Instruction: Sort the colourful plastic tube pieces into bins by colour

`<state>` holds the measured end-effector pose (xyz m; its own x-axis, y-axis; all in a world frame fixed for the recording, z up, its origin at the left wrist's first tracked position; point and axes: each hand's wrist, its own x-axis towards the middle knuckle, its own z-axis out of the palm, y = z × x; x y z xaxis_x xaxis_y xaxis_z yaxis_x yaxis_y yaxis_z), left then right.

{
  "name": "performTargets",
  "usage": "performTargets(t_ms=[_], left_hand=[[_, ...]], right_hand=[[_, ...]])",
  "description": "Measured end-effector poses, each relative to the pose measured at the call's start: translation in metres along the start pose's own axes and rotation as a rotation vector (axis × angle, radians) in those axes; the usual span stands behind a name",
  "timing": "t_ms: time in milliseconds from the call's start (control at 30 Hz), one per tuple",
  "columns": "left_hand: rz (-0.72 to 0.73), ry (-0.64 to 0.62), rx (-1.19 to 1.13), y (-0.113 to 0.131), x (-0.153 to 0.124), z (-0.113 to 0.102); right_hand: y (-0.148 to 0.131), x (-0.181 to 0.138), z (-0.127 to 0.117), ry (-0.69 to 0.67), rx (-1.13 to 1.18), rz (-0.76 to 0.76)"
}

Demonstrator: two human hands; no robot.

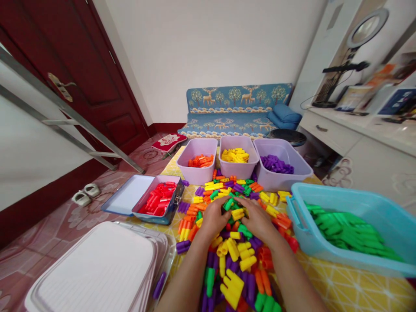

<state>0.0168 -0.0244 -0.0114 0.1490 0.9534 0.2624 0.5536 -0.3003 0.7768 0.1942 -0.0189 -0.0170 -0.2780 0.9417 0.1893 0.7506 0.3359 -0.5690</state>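
Observation:
Both of my hands rest on a heap of mixed plastic blocks [234, 255] on the yellow tablecloth [351, 286]. My left hand [214, 214] curls its fingers around green blocks [228, 203] at the top of the heap. My right hand [256, 216] lies beside it, fingers bent over yellow and green blocks [238, 213]. The fingertips of the two hands nearly meet. What each hand actually grips is partly hidden by the fingers.
Three lilac bins behind the heap hold orange blocks [200, 161], yellow blocks [235, 155] and purple blocks [276, 164]. A tin box [158, 198] holds red blocks, a turquoise tub [351, 225] green ones. Stacked white lids [97, 268] lie front left. A sofa [237, 108] stands behind.

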Motion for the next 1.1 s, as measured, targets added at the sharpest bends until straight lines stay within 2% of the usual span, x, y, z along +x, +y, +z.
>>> performTargets(t_ms=[267,467,667,833,933,1000,1100], left_hand=[[-0.072,-0.017,-0.351,-0.01,0.004,0.002],[-0.187,0.058,-0.656,-0.012,0.005,0.004],[-0.198,0.098,-0.68,-0.012,0.003,0.005],[-0.264,0.126,-0.747,-0.015,0.004,0.006],[-0.216,0.151,-0.715,-0.015,0.003,0.005],[-0.18,0.147,-0.671,-0.014,0.003,0.003],[-0.212,0.117,-0.714,-0.01,0.003,0.002]], right_hand=[[-0.002,0.006,0.004,0.002,0.376,0.036],[-0.005,0.008,0.007,0.024,0.692,0.102],[-0.012,0.003,0.001,-0.003,0.659,0.155],[-0.017,0.003,0.005,0.058,0.651,0.139],[-0.019,0.004,0.007,0.069,0.669,0.132],[-0.021,0.004,0.003,0.107,0.654,0.165],[-0.027,0.002,-0.012,0.222,0.616,0.217]])
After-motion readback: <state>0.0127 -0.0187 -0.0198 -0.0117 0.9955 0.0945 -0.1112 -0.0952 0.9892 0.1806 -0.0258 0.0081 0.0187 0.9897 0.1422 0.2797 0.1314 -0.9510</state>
